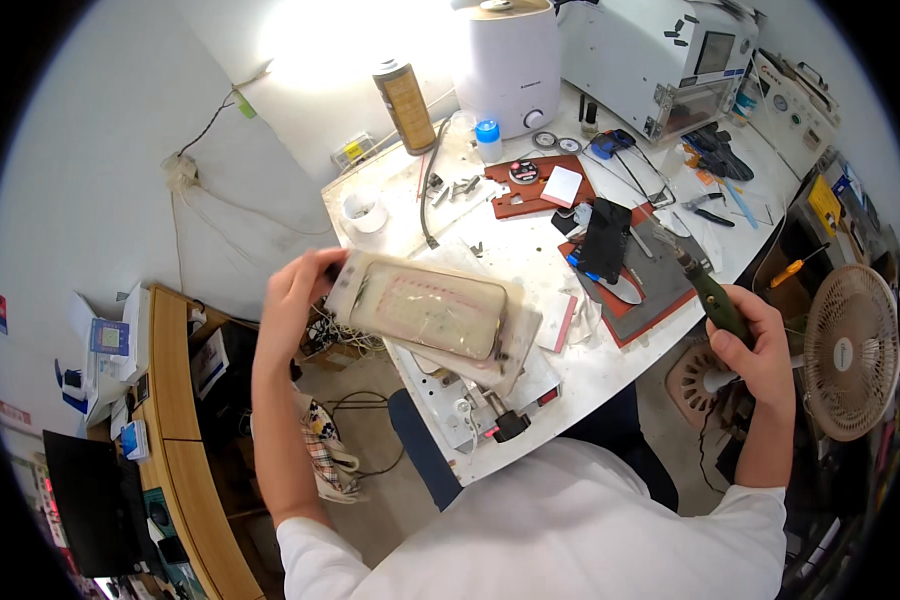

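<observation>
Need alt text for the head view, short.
A person's left hand holds a translucent rectangular panel while the right hand grips a green-handled tool, at a cluttered white workbench with a black phone on it.

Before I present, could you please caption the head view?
At a white workbench, the left hand holds a translucent panel; the right hand, a green-handled tool.

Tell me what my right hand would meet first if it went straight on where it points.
Led by the green-handled tool it holds, your right hand would probably meet the blue-and-black tool just beyond the black phone; depth is unclear, so the tip might touch the white worktop first.
</observation>
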Demonstrator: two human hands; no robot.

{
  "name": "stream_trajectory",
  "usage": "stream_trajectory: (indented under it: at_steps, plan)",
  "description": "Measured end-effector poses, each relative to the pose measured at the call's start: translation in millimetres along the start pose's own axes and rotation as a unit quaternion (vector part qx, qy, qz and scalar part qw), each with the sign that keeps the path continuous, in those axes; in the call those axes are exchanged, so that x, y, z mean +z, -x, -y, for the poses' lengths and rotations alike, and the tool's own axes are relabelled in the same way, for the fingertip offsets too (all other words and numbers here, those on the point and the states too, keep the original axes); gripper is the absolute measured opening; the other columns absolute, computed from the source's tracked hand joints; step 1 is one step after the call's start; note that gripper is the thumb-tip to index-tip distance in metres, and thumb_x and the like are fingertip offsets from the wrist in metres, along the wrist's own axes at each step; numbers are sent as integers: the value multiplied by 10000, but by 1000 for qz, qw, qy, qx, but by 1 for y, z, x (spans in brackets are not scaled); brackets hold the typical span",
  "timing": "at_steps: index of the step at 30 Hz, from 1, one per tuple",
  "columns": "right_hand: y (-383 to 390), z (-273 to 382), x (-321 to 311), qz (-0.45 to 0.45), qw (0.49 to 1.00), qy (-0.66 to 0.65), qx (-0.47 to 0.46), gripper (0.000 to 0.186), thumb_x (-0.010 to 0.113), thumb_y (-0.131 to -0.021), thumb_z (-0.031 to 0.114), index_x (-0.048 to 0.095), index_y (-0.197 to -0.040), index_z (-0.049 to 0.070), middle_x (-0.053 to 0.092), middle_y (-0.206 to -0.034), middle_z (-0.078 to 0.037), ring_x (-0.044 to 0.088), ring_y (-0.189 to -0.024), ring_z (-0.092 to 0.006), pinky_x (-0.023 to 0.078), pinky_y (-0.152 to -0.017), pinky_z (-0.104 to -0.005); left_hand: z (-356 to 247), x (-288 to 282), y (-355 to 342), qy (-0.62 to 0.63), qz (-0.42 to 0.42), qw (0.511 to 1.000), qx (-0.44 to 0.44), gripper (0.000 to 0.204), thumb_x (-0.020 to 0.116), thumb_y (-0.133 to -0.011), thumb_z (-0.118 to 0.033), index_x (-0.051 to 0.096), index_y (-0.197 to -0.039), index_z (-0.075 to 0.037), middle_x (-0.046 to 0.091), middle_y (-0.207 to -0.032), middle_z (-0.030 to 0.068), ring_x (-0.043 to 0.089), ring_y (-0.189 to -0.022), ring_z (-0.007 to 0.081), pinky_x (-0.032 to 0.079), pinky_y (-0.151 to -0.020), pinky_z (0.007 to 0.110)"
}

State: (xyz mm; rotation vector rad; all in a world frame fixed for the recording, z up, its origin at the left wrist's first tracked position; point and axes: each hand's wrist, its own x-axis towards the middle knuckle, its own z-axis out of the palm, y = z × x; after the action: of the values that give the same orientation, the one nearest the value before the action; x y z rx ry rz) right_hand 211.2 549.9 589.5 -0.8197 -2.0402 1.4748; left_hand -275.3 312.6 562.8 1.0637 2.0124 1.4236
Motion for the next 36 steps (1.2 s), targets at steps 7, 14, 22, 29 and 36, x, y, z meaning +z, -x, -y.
stream_trajectory:
  at_steps: [7, 14, 22, 29, 36]
  plan:
    - [-35, 19, 20, 66, 993, 38, -88, 512, 778, -886, 104, 661, -1370, -11, 709, -1048, -4, 577, -850, -63, 450, -730, -237, 5, 12, 151, -70, -113, 986, 102, 50, 685, -996, -1, 689, -1044, 9, 682, -1095, 63, 627, -927, 110, 496, -818, 236]
    - [-65, 31, 35, 64, 929, 275, -239, 557, 833, -842, 59, 710, -1383, 108, 699, -872, -34, 615, -684, -144, 487, -588, -295, -7, 70, 216, -208, -149, 946, 199, 285, 922, -800, -89, 708, -981, -41, 694, -955, 74, 673, -806, 216, 534, -746, 276]
    - [-107, 33, 35, 68, 842, 391, -366, 564, 844, -789, 91, 745, -1340, 160, 658, -818, -22, 609, -637, -188, 479, -553, -325, -18, 71, 212, -378, -129, 830, 390, 531, 732, -947, -612, 703, -938, -83, 690, -923, 39, 692, -802, 272, 525, -704, 370]
    - [-123, 41, 41, 104, 827, 398, -383, 546, 842, -767, 94, 763, -1303, 161, 647, -800, -12, 605, -630, -186, 475, -541, -326, -63, 74, 137, -327, 17, 888, 322, 969, 377, -948, -873, 784, -1140, -14, 747, -1267, 128, 672, -1156, 299, 465, -1016, 444]
    - [-126, 44, 44, 117, 829, 402, -372, 546, 850, -763, 108, 764, -1299, 158, 649, -793, -9, 609, -632, -179, 475, -536, -328, -68, 73, 126, -333, 76, 890, 303, 1000, 371, -919, -889, 785, -1154, -10, 742, -1296, 106, 650, -1209, 280, 393, -1109, 445]
